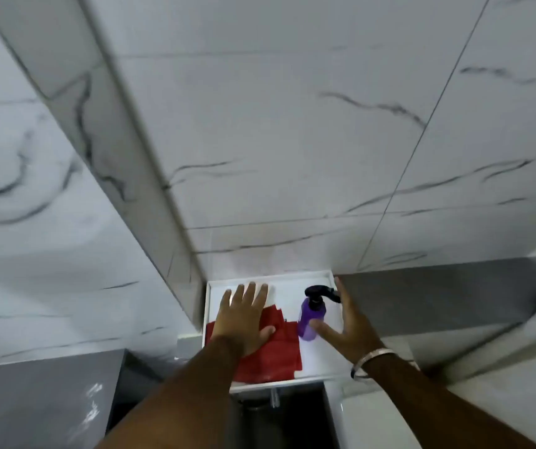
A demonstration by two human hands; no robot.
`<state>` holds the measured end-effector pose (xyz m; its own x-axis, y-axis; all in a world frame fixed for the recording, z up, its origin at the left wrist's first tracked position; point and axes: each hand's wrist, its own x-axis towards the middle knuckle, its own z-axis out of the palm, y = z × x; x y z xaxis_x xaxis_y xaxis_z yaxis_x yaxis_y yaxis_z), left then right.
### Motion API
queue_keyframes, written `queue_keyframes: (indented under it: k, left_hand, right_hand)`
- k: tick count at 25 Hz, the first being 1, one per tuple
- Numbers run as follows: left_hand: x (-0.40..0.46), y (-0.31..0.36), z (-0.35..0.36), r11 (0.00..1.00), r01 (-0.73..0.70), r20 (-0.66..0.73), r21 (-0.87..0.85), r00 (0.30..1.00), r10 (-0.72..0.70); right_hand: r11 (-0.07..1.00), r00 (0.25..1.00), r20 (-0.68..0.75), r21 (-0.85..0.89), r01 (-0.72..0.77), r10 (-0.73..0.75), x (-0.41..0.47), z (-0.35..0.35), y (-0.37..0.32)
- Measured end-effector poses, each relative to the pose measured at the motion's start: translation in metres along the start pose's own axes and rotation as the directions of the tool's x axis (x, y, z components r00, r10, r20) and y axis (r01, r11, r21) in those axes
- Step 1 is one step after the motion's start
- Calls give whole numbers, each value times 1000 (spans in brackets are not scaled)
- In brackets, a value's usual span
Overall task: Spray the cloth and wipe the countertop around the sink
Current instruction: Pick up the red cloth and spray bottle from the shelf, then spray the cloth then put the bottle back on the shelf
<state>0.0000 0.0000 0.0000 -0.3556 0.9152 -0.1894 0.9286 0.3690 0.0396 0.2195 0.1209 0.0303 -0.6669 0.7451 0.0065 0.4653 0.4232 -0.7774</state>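
Note:
A red cloth lies crumpled on a small white countertop at the bottom centre. My left hand rests flat on the cloth's left part, fingers spread and pointing away. To the right of the cloth stands a purple spray bottle with a black trigger head. My right hand is open beside the bottle, thumb touching its lower side and fingers raised behind the nozzle, not closed around it.
Marble-patterned wall tiles fill most of the view, with a protruding tiled column on the left. A grey ledge runs right of the countertop. A chrome fitting shows below the front edge. A metal bangle circles my right wrist.

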Motion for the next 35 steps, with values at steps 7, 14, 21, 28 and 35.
queue_keyframes:
  k: [7, 14, 21, 28, 35]
  left_hand:
    - [15, -6, 63, 994, -45, 280, -99, 957, 72]
    - [35, -6, 47, 975, 34, 280, -221, 959, 30]
    - [13, -28, 1, 526, 308, 290, -793, 949, -119]
    - [15, -36, -105, -172, 143, 202, -975, 890, -408]
    - [6, -49, -205, -220, -95, 2, -971, 916, -402]
  right_hand:
    - [847, 891, -279, 499, -184, 358, 9, 87, 11]
    - [883, 858, -411, 460, -97, 308, 31, 79, 2]
    - [895, 964, -248, 446, 22, 100, 49, 8, -29]
    - [821, 981, 172, 570, -23, -93, 63, -21, -93]
    - [750, 911, 338, 659, -52, -234, 65, -39, -147]
